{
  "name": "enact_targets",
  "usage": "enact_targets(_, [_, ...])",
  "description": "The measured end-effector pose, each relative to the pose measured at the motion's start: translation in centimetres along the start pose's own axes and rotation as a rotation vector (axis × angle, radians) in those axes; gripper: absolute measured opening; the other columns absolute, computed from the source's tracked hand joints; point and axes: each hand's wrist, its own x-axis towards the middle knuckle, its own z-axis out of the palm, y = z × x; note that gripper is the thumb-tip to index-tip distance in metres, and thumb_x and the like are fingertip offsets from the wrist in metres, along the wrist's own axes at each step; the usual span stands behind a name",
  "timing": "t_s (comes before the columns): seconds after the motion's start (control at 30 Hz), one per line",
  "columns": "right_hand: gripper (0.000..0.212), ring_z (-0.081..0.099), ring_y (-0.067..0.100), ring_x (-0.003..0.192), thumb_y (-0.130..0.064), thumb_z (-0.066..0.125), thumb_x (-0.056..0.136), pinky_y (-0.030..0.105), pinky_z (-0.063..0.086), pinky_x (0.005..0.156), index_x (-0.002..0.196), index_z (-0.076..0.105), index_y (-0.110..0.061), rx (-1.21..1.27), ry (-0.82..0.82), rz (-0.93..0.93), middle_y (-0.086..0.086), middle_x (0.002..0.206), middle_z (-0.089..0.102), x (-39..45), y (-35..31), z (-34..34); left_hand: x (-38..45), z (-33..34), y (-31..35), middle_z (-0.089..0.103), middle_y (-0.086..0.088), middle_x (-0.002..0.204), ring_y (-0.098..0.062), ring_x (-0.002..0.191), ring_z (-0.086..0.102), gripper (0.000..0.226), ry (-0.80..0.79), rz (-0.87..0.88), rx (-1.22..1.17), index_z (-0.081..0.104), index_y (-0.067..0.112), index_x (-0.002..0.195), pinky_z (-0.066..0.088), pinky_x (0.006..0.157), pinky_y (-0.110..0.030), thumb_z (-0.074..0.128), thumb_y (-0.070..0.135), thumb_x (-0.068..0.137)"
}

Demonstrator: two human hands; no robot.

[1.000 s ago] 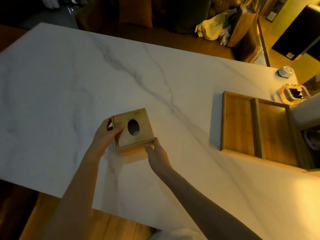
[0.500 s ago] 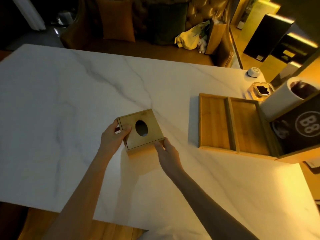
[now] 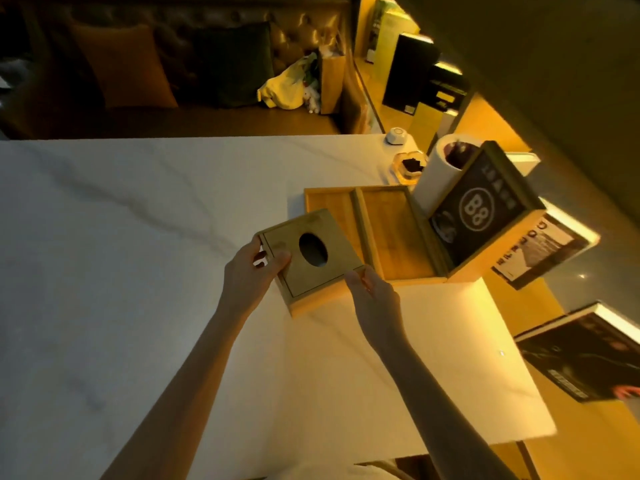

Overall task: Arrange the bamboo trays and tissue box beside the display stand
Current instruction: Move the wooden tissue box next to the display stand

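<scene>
A: Which step is this?

B: Placing the bamboo tissue box (image 3: 313, 259). The left hand (image 3: 251, 273) has it by the left edge, thumb on the lid beside the oval opening, and the right hand (image 3: 372, 296) closes its grip on the near right corner. The box is tilted and overlaps the near left corner of the two bamboo trays (image 3: 377, 233).

A: Is it resting on the counter (image 3: 138, 254)?

B: I can't tell whether it is lifted or touching.

A: And the display stand (image 3: 485, 216)?

B: Just right of the trays, bearing a "B8" sign, with a white roll (image 3: 438, 174) behind it.

A: Next move?

B: Probably squaring the box with the tray edge and setting it down alongside, not on the rim.
</scene>
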Motion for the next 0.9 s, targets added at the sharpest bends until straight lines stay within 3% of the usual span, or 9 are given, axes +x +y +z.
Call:
enact_targets(0.13, [0.039,0.047,0.008,0.055,-0.035,0.046,0.091,0.014,0.034,0.046,0.119,0.054,-0.009,0.002,0.122,0.071,-0.008,0.063,0.052,-0.6,2.0,-4.1,-0.2,4.5,2.4,0.059,0.008,0.102,-0.003,0.089,0.053,0.034,-0.124,0.059,-0.017,0.052,0.018,0.114,0.040,0.057,-0.001,0.056,0.032,0.084])
enact_targets(0.27, [0.036,0.054,0.017,0.078,-0.033,0.047,0.091,0.016,0.037,0.060,0.115,0.056,-0.007,0.011,0.224,0.164,0.005,0.091,0.062,-1.2,4.3,-7.8,-0.9,9.1,4.0,0.059,0.004,0.094,-0.001,0.079,0.053,0.022,-0.247,0.093,0.016,0.053,0.018,0.101,0.040,0.057,-0.004,0.057,0.030,0.084])
enact_targets(0.33, [0.037,0.053,0.019,0.083,-0.033,0.047,0.091,0.019,0.039,0.065,0.114,0.056,-0.005,0.009,0.254,0.204,0.006,0.091,0.058,-1.7,5.3,-9.2,-1.5,11.1,4.5,0.061,-0.003,0.087,-0.009,0.075,0.056,0.017,-0.280,0.077,0.004,0.053,0.015,0.090,0.044,0.059,-0.007,0.059,0.029,0.082])
enact_targets(0.37, [0.038,0.054,0.020,0.085,-0.033,0.046,0.091,0.022,0.040,0.069,0.114,0.056,-0.005,0.007,0.265,0.223,0.007,0.092,0.059,-1.9,5.8,-9.9,-1.9,12.1,4.8,0.062,-0.009,0.086,-0.018,0.076,0.058,0.020,-0.298,0.064,-0.006,0.054,0.011,0.088,0.047,0.063,-0.016,0.059,0.029,0.082])
enact_targets(0.43, [0.041,0.055,0.027,0.091,-0.034,0.046,0.091,0.028,0.038,0.077,0.116,0.054,-0.002,-0.004,0.287,0.267,0.014,0.097,0.060,-2.2,6.9,-11.1,-2.6,13.7,5.2,0.065,-0.018,0.093,-0.027,0.084,0.061,0.027,-0.339,0.036,-0.031,0.057,0.005,0.095,0.053,0.073,-0.034,0.060,0.028,0.082])
enact_targets(0.53, [0.038,0.054,0.025,0.088,-0.032,0.047,0.092,0.020,0.037,0.072,0.111,0.055,0.000,-0.025,0.313,0.296,0.013,0.095,0.060,-2.7,8.1,-12.7,-3.7,15.7,5.2,0.061,-0.015,0.121,-0.022,0.107,0.059,0.045,-0.403,0.000,-0.023,0.050,0.004,0.118,0.051,0.089,-0.033,0.060,0.029,0.082])
enact_targets(0.6, [0.033,0.051,0.018,0.083,-0.030,0.046,0.092,0.017,0.035,0.063,0.106,0.056,-0.001,-0.039,0.326,0.301,0.011,0.096,0.060,-2.9,8.7,-13.6,-4.3,16.9,5.2,0.053,-0.015,0.133,-0.026,0.120,0.051,0.055,-0.441,-0.032,0.000,0.042,0.004,0.128,0.047,0.099,-0.040,0.059,0.029,0.082])
enact_targets(0.73, [0.031,0.052,0.019,0.089,-0.027,0.046,0.092,0.019,0.039,0.064,0.110,0.055,-0.004,-0.037,0.355,0.328,0.014,0.109,0.062,-3.1,10.0,-15.0,-5.7,18.8,5.4,0.045,-0.014,0.139,-0.028,0.126,0.046,0.062,-0.435,-0.059,0.035,0.035,0.003,0.133,0.045,0.097,-0.037,0.060,0.027,0.082])
enact_targets(0.9, [0.034,0.053,0.024,0.105,-0.026,0.045,0.093,0.031,0.043,0.079,0.121,0.051,-0.007,0.000,0.367,0.377,0.012,0.120,0.059,-2.9,11.3,-16.1,-6.8,20.4,5.4,0.045,-0.015,0.140,-0.028,0.125,0.046,0.063,-0.445,-0.079,0.032,0.034,0.003,0.134,0.046,0.096,-0.036,0.061,0.026,0.081])
